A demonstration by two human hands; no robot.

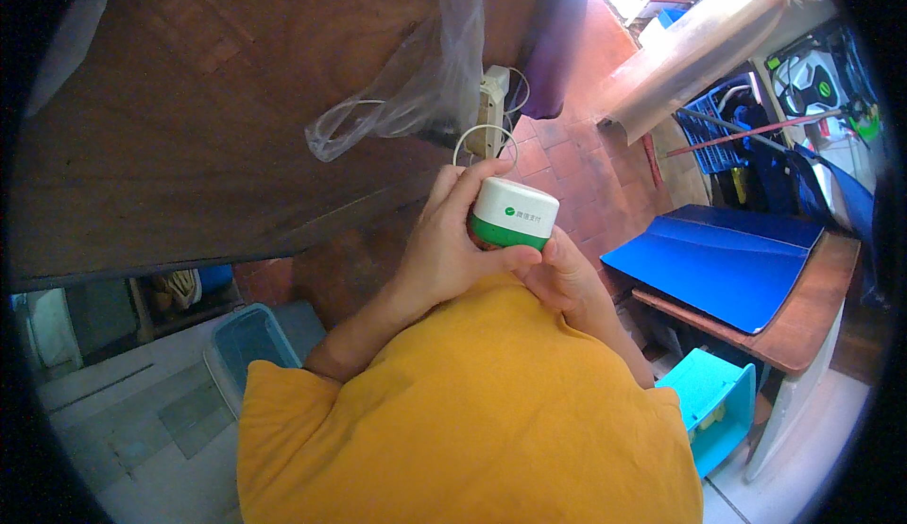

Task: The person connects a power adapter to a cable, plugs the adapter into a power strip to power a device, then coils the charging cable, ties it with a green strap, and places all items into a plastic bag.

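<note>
A small round white and green payment speaker (pixel 516 211), bearing a logo and writing, is held in front of my chest. My left hand (pixel 453 230) wraps around its left side, with the thumb along the bottom edge. At its lower right, the fingertips of my right hand (pixel 570 272) touch the green base. A thin white cable (pixel 486 126) loops up just beyond my left fingers. Behind it a white power strip (pixel 494 109) stands beside the edge of a brown surface, next to a hanging clear plastic bag (pixel 425 77).
The large brown surface (pixel 212 134) fills the upper left. To the right, a blue folder-like sheet (pixel 716 265) lies on a wooden tabletop (pixel 801 340), with a turquoise bin (pixel 730 410) below. A lidless plastic bin (pixel 248 340) stands at left. Blue crate (pixel 708 134) and poles are at upper right.
</note>
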